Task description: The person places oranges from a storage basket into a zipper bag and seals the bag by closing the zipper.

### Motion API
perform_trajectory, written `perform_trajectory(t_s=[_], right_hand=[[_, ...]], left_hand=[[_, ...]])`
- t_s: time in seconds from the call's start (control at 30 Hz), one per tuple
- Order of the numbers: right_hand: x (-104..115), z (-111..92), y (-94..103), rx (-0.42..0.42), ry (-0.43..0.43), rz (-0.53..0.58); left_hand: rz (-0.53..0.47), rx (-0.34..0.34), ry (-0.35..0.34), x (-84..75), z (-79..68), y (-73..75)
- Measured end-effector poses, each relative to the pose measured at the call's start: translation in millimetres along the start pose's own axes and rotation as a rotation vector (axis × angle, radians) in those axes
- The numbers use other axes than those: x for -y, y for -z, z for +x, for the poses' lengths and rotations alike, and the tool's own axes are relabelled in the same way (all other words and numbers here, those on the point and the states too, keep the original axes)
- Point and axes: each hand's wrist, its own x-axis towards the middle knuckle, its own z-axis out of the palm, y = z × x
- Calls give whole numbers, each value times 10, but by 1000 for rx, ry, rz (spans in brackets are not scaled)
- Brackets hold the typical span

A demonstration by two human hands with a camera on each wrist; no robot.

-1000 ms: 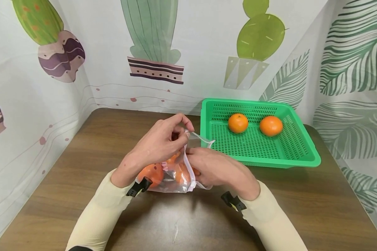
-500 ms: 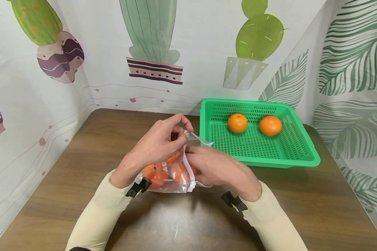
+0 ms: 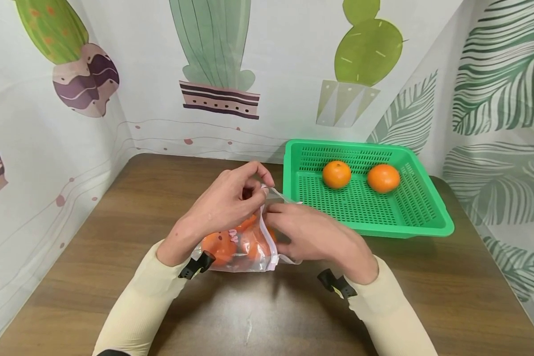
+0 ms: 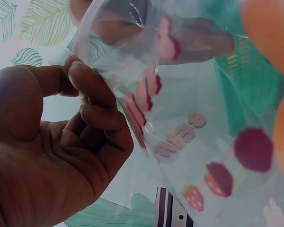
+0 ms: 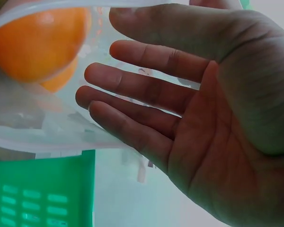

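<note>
A clear zip bag (image 3: 244,266) with pink lettering and printed strawberries lies on its side, its mouth towards the right. Several oranges (image 3: 219,248) show through the plastic. At the upper corner of the mouth, my left hand (image 3: 224,205) pinches the zip rim between thumb and index finger. My right hand (image 3: 313,232) has its fingers inside the mouth. In the right wrist view those fingers (image 5: 142,85) are spread and nearly straight, holding nothing, with an orange (image 5: 40,45) a little beyond their tips.
A green perforated basket (image 3: 382,230) stands at the back right with two oranges (image 3: 336,174) inside. All this is on a brown wooden table (image 3: 258,321), backed by a white cloth (image 3: 289,64) printed with cacti and leaves.
My right hand has drawn back slightly to the right, out of the bag. The oranges in the bag have shifted a little. My left hand keeps its pinch on the rim.
</note>
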Motion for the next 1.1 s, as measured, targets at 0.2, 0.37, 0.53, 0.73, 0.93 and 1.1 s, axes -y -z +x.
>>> perform_trajectory(t_s=[0.2,0.37,0.53,0.73,0.93,1.1], right_hand=[[-23,-53,68,-16,2,21],[-37,-87,134,-2,-1,59],[-65,-124,184,5,6,80],[-98,-165,238,-13,5,105],[-135,-216,291,-29,-26,122],[-163,-243,319,-45,-41,122]], left_hand=[[9,3,1,3,7,-3],[-6,13,9,6,6,-4],[-11,18,3,9,11,-7],[-14,24,9,6,14,-8],[-18,28,18,-1,13,-9],[-25,31,20,-4,13,-8]])
